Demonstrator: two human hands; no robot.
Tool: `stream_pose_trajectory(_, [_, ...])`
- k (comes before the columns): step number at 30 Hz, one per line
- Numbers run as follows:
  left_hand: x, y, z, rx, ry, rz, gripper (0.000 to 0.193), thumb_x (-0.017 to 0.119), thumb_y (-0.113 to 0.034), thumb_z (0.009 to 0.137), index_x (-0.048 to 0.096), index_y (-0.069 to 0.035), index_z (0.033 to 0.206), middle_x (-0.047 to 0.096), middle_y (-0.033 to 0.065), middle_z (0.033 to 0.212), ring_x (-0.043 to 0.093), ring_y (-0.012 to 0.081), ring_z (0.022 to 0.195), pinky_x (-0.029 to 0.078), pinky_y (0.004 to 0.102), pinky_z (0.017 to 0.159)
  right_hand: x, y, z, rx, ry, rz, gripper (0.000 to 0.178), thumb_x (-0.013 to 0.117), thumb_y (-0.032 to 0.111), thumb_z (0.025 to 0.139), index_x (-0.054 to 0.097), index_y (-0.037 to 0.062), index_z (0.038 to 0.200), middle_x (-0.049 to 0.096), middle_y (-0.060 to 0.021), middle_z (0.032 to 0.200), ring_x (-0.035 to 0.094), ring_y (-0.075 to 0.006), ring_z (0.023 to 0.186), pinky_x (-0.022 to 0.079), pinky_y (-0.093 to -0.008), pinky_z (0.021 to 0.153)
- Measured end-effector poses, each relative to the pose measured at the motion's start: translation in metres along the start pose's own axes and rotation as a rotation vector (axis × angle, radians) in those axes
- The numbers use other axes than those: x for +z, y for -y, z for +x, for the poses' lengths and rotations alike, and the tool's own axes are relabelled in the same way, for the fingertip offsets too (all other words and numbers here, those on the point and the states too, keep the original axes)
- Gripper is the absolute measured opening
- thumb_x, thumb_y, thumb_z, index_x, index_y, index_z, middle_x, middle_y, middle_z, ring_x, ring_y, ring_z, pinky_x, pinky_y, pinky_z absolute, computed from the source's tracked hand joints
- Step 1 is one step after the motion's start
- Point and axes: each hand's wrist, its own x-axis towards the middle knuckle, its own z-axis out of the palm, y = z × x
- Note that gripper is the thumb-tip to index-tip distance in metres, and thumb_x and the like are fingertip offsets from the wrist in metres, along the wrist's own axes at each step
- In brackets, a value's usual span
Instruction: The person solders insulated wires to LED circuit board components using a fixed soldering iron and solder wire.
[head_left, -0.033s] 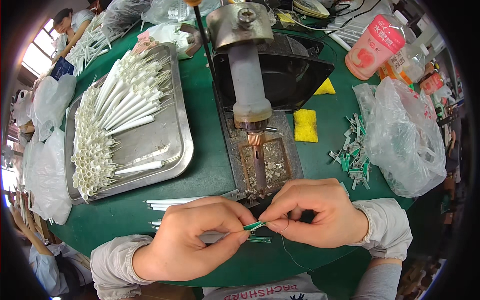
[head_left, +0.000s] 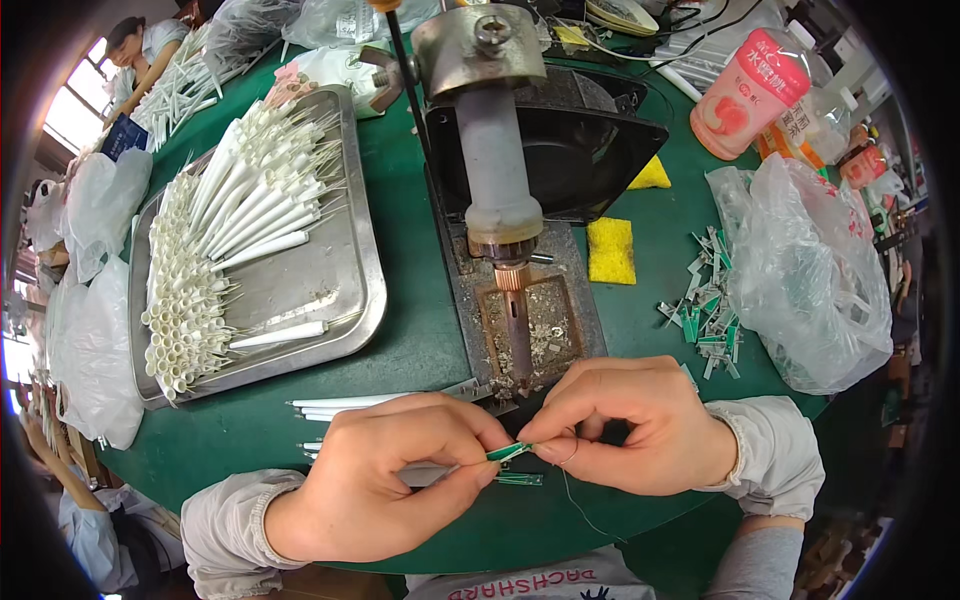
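Between the tips of my left hand [head_left: 385, 485], thumb and index finger closed, is a small green circuit board [head_left: 508, 452]. My right hand [head_left: 640, 425] pinches at the board's right end; a thin wire [head_left: 590, 520] loops by its thumb and trails down over the table. What exactly lies between the right fingertips is partly hidden. Just beyond both hands, a soldering iron [head_left: 517, 330] hangs tip-down in a stand. Several white tubes [head_left: 350, 403] lie beyond and partly under my left hand. Another green board [head_left: 520, 480] shows just below the held one.
A metal tray [head_left: 365, 290] of white tubes with wire ends stands left. Yellow sponges [head_left: 611, 252] and a pile of green boards [head_left: 712, 305] lie right, beside a clear plastic bag [head_left: 810, 280]. A pink-labelled bottle [head_left: 750, 95] stands behind; a black fan housing [head_left: 560, 140] backs the iron.
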Motion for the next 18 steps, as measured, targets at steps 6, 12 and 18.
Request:
stream_pose_trajectory(6, [-0.0002,0.0018,-0.0028,-0.026,0.016,-0.020,0.008,0.066,0.011,0.080,0.065,0.003,0.081,0.067,0.0153,0.095,0.064,0.0148,0.081,0.050,0.0254,0.070,0.0010,-0.0005,0.0000,-0.010,-0.004,0.011,0.015,0.069,-0.002,0.081,0.069,0.0028,0.095,0.065,-0.0049,0.082,0.065,-0.0114,0.068,0.052,-0.0225,0.052])
stream_pose_trajectory(12, [0.0014,0.0019,-0.0018,-0.042,0.012,-0.092,0.007,0.065,0.012,0.081,0.065,0.005,0.083,0.066,0.0170,0.098,0.064,0.0154,0.082,0.051,0.0257,0.072,0.0000,0.0000,-0.0006,-0.011,-0.006,0.008,0.015,0.069,-0.002,0.081,0.069,0.0029,0.094,0.065,-0.0050,0.083,0.065,-0.0115,0.069,0.052,-0.0228,0.052])
stream_pose_trajectory(18, [0.0015,0.0027,-0.0004,-0.055,-0.011,-0.096,0.007,0.066,0.012,0.081,0.065,0.005,0.083,0.066,0.0172,0.098,0.064,0.0150,0.083,0.051,0.0256,0.073,-0.0032,0.0022,0.0019,0.007,0.020,-0.009,0.016,0.068,-0.001,0.081,0.067,0.0028,0.097,0.066,-0.0053,0.085,0.066,-0.0122,0.072,0.054,-0.0238,0.055])
